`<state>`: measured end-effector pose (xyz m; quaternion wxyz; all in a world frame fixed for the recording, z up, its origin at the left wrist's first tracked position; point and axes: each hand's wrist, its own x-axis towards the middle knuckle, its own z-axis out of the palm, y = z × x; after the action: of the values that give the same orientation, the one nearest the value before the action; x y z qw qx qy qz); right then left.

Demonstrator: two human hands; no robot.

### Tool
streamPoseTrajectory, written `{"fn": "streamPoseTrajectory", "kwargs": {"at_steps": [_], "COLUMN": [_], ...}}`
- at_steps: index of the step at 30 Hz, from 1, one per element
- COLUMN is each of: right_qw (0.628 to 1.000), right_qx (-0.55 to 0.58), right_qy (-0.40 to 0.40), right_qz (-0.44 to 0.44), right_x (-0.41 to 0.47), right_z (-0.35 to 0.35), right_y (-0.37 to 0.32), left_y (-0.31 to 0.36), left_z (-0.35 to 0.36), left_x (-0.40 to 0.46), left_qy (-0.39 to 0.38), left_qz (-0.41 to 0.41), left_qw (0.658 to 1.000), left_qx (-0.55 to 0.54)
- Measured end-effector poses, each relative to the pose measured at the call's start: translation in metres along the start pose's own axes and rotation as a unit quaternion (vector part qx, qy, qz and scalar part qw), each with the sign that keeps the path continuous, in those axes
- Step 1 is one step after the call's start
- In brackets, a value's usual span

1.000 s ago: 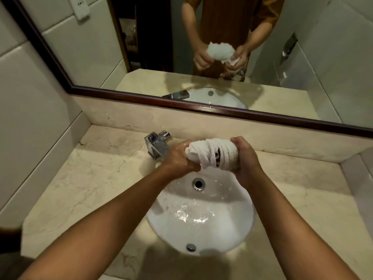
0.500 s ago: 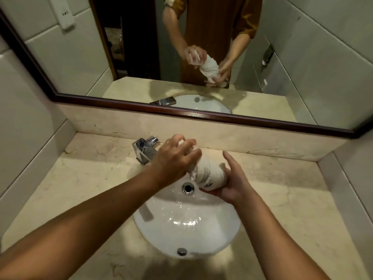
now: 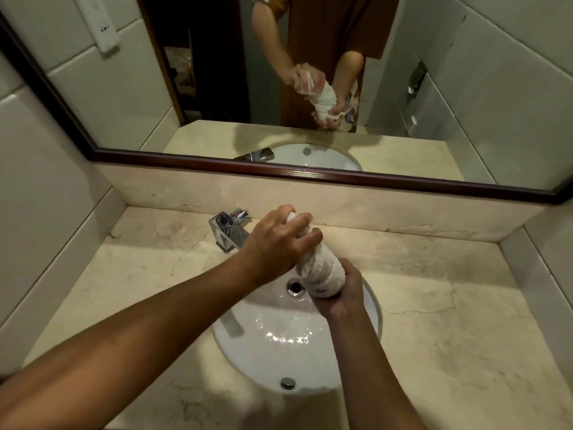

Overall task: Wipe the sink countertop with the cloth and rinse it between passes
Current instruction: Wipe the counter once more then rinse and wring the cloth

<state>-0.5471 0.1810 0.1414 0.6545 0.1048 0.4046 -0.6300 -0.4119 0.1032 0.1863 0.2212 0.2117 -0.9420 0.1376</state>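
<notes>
A white cloth point(image 3: 321, 270), twisted into a tight roll, is held nearly upright above the far side of the white oval sink point(image 3: 248, 355). My left hand point(image 3: 279, 243) grips its upper end, fingers curled round the top. My right hand point(image 3: 344, 293) grips its lower end from below, just right of the drain point(image 3: 294, 288). Water glistens in the bottom of the bowl. The beige marble countertop point(image 3: 449, 305) surrounds the sink on all sides.
A chrome faucet point(image 3: 229, 232) stands behind the sink at the left, no water running from it. A marble backsplash and a dark-framed mirror point(image 3: 310, 175) rise behind. Tiled walls close in the counter at left and right.
The twisted cloth has turned from lying level between my hands to nearly upright. My left hand moved to its top, my right hand dropped beneath it and closed round the lower end.
</notes>
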Motion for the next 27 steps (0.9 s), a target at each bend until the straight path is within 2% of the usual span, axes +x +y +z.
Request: {"fn": "streamPoseTrajectory", "kwargs": {"at_steps": [6, 10, 12, 14, 15, 18, 19, 21, 23, 24, 26, 27], "right_qw": [0.981, 0.947, 0.923, 0.917, 0.916, 0.904, 0.902, 0.901, 0.905, 0.907, 0.904, 0.899], "right_qx": [-0.006, -0.103, -0.184, -0.218, -0.231, -0.288, -0.294, -0.296, -0.303, -0.309, -0.335, -0.354], "right_qy": [0.033, 0.008, -0.005, -0.03, -0.039, -0.07, -0.083, -0.087, -0.064, -0.05, -0.007, 0.016], "right_qz": [-0.189, -0.305, -0.339, -0.332, -0.326, -0.309, -0.306, -0.306, -0.293, -0.283, -0.265, -0.256], "right_x": [-0.005, -0.022, -0.031, -0.035, -0.035, -0.028, -0.026, -0.02, -0.011, -0.004, 0.008, 0.014], "right_z": [0.033, 0.054, 0.067, 0.077, 0.082, 0.103, 0.109, 0.116, 0.114, 0.111, 0.105, 0.104], "right_y": [-0.028, -0.045, -0.05, -0.052, -0.054, -0.055, -0.055, -0.053, -0.047, -0.045, -0.044, -0.044], "left_y": [-0.009, 0.003, 0.01, 0.017, 0.02, 0.028, 0.029, 0.028, 0.027, 0.025, 0.022, 0.018], "left_z": [0.002, -0.001, -0.003, -0.005, -0.005, -0.006, -0.004, 0.005, 0.013, 0.017, 0.025, 0.029], "left_x": [-0.006, -0.007, -0.009, -0.011, -0.011, -0.011, -0.011, -0.011, -0.015, -0.017, -0.024, -0.027], "left_qy": [0.022, 0.055, 0.06, 0.042, 0.035, 0.07, 0.092, 0.102, 0.079, 0.062, 0.028, 0.022], "left_qz": [-0.149, -0.245, -0.315, -0.382, -0.412, -0.469, -0.467, -0.465, -0.469, -0.473, -0.494, -0.508], "left_qw": [0.986, 0.951, 0.91, 0.854, 0.812, 0.617, 0.571, 0.502, 0.458, 0.452, 0.471, 0.502], "left_qx": [-0.073, -0.179, -0.262, -0.349, -0.412, -0.628, -0.669, -0.722, -0.751, -0.754, -0.73, -0.7]}}
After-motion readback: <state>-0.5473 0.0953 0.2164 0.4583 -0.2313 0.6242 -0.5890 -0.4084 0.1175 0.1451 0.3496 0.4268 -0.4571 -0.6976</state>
